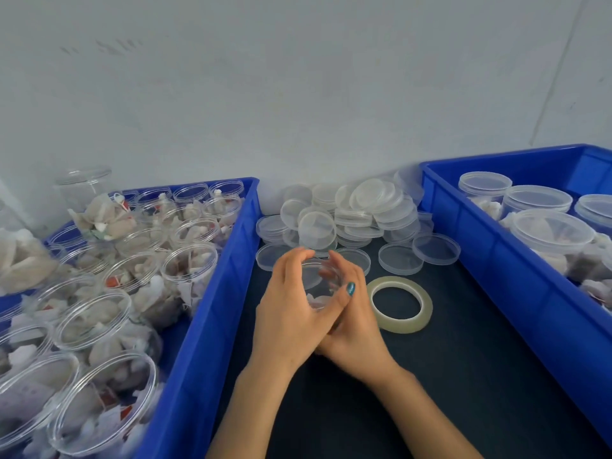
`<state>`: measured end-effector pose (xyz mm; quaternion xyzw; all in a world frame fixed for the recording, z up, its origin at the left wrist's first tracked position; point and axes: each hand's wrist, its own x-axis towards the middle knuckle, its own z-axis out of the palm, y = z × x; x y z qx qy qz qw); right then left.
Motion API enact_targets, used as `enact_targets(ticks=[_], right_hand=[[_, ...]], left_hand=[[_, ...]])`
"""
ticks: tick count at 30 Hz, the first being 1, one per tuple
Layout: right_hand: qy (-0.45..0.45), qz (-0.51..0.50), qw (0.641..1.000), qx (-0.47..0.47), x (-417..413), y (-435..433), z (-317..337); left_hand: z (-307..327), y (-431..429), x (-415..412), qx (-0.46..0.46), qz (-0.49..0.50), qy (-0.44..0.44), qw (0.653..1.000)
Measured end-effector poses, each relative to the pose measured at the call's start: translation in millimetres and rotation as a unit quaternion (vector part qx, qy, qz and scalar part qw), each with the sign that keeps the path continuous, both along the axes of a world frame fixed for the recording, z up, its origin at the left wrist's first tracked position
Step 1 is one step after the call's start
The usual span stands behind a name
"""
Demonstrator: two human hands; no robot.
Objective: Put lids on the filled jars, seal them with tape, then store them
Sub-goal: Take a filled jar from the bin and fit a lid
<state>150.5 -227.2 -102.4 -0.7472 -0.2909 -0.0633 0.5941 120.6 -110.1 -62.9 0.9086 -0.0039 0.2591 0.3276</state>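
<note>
A clear filled jar point(320, 286) with a clear lid on top stands on the dark table between my hands. My left hand point(291, 306) curls round its left side, thumb across the front. My right hand point(351, 313) wraps its right side, partly under the left thumb. A roll of clear tape point(400, 304) lies flat just right of my right hand. A heap of loose clear lids point(357, 213) sits behind the jar against the wall.
A blue bin point(212, 293) on the left holds several open filled jars. Another blue bin point(516, 270) on the right holds several lidded jars. The dark table point(447, 376) runs between the two bins. A pale wall stands behind.
</note>
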Motion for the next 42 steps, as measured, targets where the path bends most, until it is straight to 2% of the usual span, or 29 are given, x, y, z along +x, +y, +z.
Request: enact_targets(ticks=[2, 4, 6, 8, 9, 13, 15, 16, 19, 25, 27, 29, 32, 34, 36, 39, 42], right_hand=[[0.016, 0.066, 0.997, -0.042, 8, -28, 6], [0.01, 0.042, 0.997, -0.069, 25, -59, 9], [-0.004, -0.098, 0.993, -0.066, 50, -87, 6], [0.018, -0.238, 0.964, -0.118, 78, -107, 1], [0.041, -0.272, 0.949, -0.155, 92, -115, -2], [0.092, -0.274, 0.911, -0.294, 125, -138, -24], [0.07, -0.262, 0.875, -0.402, 125, -138, -33], [0.051, -0.263, 0.865, -0.424, 124, -136, -35], [0.014, -0.31, 0.883, -0.352, 117, -135, -34], [0.011, -0.38, 0.887, -0.261, 105, -133, -23], [0.002, -0.388, 0.901, -0.195, 101, -127, -15], [-0.023, -0.351, 0.933, -0.077, 91, -113, -3], [-0.02, -0.236, 0.966, 0.105, 69, -82, 21], [0.052, -0.139, 0.967, 0.208, 54, -61, 32], [0.14, -0.061, 0.949, 0.276, 43, -43, 38], [0.122, -0.052, 0.958, 0.253, 33, -25, 42], [0.055, -0.085, 0.984, 0.148, 35, -15, 44]], left_hand=[[-5, 5, 10, 0.013, -0.001, 0.006, 1.0], [-9, 7, 14, 0.027, -0.003, -0.004, 1.0], [-14, 8, 16, 0.019, 0.001, -0.026, 0.999], [-16, 8, 18, -0.012, -0.001, -0.047, 0.999], [-16, 7, 18, -0.025, -0.007, -0.053, 0.998], [-13, 4, 22, -0.019, -0.049, -0.04, 0.998], [-13, 3, 23, -0.019, -0.052, -0.038, 0.998], [-14, 3, 24, -0.021, -0.049, -0.039, 0.998], [-17, 0, 25, -0.023, -0.037, -0.049, 0.998], [-15, -1, 23, -0.029, -0.036, -0.049, 0.998], [-15, -1, 23, -0.028, -0.038, -0.043, 0.998], [-15, -1, 23, -0.03, -0.041, -0.041, 0.998], [-15, 0, 23, -0.038, -0.043, -0.039, 0.998], [-14, 0, 23, -0.052, -0.05, -0.028, 0.997], [-13, 2, 22, -0.074, -0.061, -0.017, 0.995], [-12, 4, 21, -0.081, -0.062, -0.005, 0.995], [-13, 4, 22, -0.074, -0.072, -0.024, 0.994]])
